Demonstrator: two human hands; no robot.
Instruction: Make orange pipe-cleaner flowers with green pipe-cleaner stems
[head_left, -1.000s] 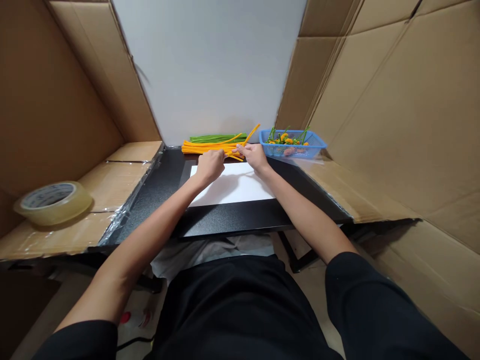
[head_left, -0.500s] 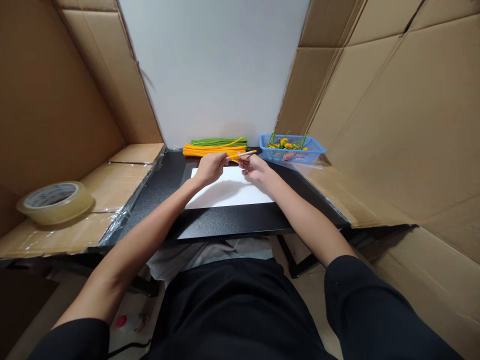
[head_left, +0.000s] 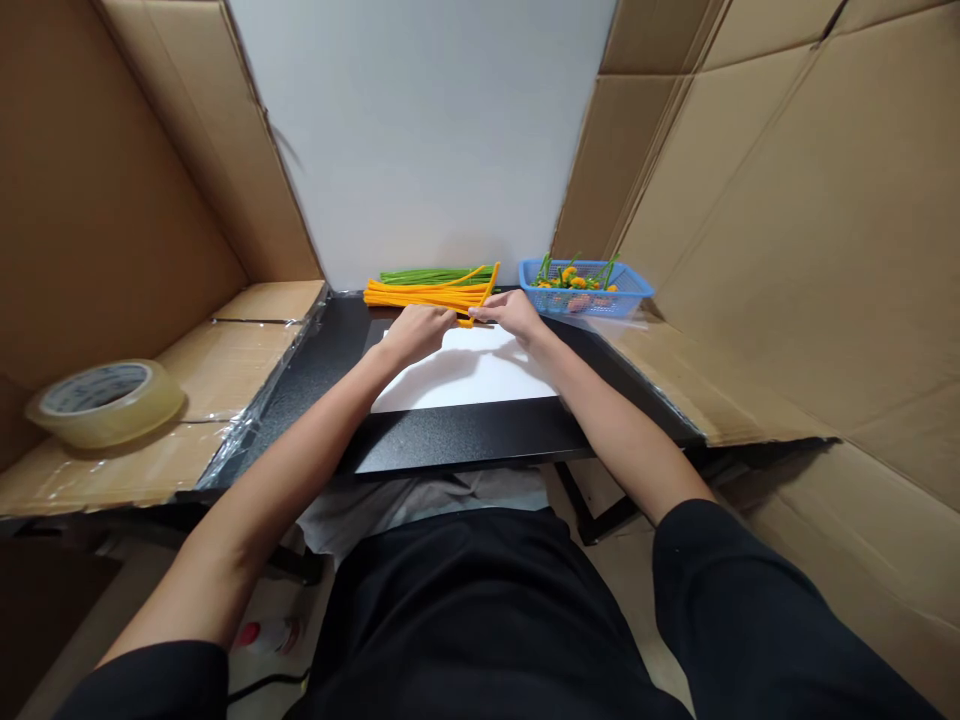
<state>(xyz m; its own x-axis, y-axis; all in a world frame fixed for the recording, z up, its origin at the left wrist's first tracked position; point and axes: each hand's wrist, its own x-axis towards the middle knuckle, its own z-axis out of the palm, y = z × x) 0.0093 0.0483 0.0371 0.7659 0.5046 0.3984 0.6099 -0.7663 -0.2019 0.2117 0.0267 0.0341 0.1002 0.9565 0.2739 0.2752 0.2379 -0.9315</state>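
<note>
Over the white sheet of paper (head_left: 480,378) my two hands work close together. My left hand (head_left: 418,332) is closed around one end of a thin stick (head_left: 485,325), which points right. Orange pipe cleaner (head_left: 491,285) is wrapped round the stick just beyond my left fingers, and its free end rises up past my right fingertips. My right hand (head_left: 515,312) pinches that pipe cleaner. Right behind lie a bundle of orange pipe cleaners (head_left: 412,294) and a bundle of green pipe cleaners (head_left: 431,274).
A blue basket (head_left: 585,303) with small orange and green pipe-cleaner pieces stands at the back right. To the left, a roll of clear tape (head_left: 109,405) lies on cardboard. Cardboard walls (head_left: 810,230) flank the black table (head_left: 465,440). A red-capped bottle (head_left: 266,635) is below.
The pipe cleaner's free end has swung upright in my right fingers. The stick's tip now sits lower, and my right hand has shifted slightly up.
</note>
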